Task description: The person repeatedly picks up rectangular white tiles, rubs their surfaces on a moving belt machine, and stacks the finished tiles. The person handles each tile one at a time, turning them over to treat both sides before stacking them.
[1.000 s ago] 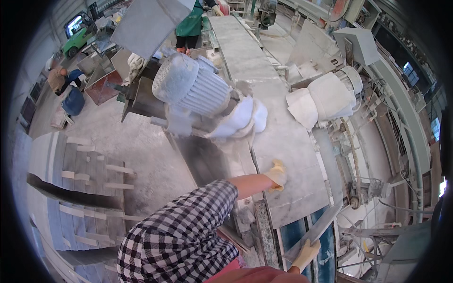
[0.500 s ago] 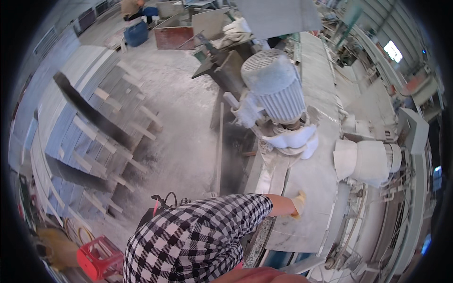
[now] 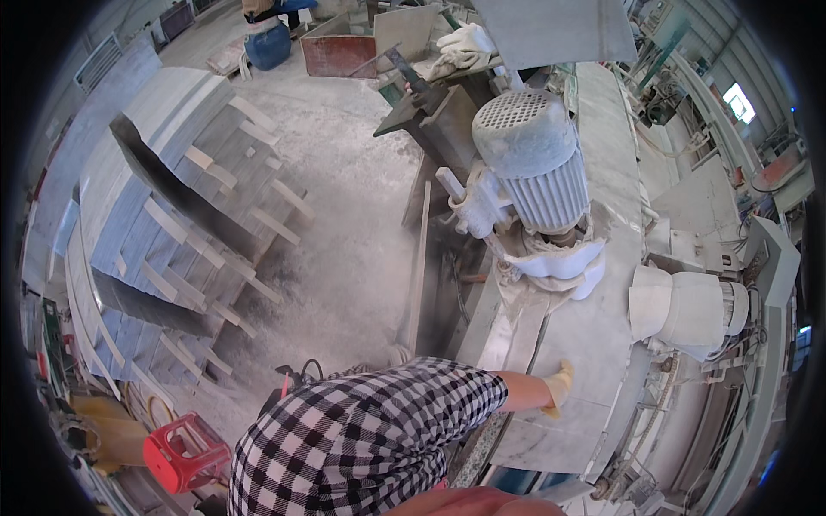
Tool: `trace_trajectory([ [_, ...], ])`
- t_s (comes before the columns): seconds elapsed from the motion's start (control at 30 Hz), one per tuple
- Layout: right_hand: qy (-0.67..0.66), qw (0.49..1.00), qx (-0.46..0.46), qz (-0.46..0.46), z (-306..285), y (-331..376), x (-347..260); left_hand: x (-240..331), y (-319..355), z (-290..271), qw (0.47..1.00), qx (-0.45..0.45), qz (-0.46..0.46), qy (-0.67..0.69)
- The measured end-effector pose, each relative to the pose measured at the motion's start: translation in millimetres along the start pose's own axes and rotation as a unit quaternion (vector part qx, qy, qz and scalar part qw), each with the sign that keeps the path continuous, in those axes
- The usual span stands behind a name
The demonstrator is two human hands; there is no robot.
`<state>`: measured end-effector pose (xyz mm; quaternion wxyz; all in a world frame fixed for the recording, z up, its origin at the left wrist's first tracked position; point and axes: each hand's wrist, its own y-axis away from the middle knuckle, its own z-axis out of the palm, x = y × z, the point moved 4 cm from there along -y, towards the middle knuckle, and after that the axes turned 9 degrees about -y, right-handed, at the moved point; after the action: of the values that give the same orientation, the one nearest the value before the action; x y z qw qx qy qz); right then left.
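The left hand (image 3: 559, 384), in a pale yellow work glove, lies flat with its fingers together on the grey polished stone slab (image 3: 594, 344) that rests on the long machine tabletop (image 3: 607, 129); it presses on the slab and is not clamped around anything; the arm that leads to it wears a black and white checked sleeve (image 3: 370, 439). The right hand cannot be seen in this view, so I cannot tell its state.

The slab is on the right side of the picture, under the hand, and it goes away from the person along the tabletop; just beyond the hand, a large grey ribbed electric motor (image 3: 533, 163) stands upright above the slab, with a white curved guard (image 3: 559, 262) at its foot; a second white round housing (image 3: 684, 310) is near it to the right.

On the left, on the dusty grey floor (image 3: 344, 224), many grey stone slabs are stacked on edge in a rack (image 3: 163, 241), with pale wooden strips between them; a red plastic stool (image 3: 185, 451) is near the lower edge; a blue barrel (image 3: 267, 43) stands far away at the top.
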<state>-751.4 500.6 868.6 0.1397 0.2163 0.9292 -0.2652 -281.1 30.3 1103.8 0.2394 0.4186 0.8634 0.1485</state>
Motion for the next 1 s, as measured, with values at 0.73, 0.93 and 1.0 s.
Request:
trace_trajectory([
  [0.73,0.02,0.998,0.017,-0.061,8.1,1.4,-11.4,8.6,-11.2,-1.3,1.0,0.011,0.018,-0.02],
  [0.93,0.026,0.996,0.01,-0.087,1.5,-12.4,-38.6,1.0,3.3,-19.4,0.999,-0.005,0.036,-0.012],
  [1.0,0.027,0.995,0.009,-0.096,-17.6,-33.4,-91.6,-1.4,8.1,-22.8,0.998,-0.041,0.047,0.004],
])
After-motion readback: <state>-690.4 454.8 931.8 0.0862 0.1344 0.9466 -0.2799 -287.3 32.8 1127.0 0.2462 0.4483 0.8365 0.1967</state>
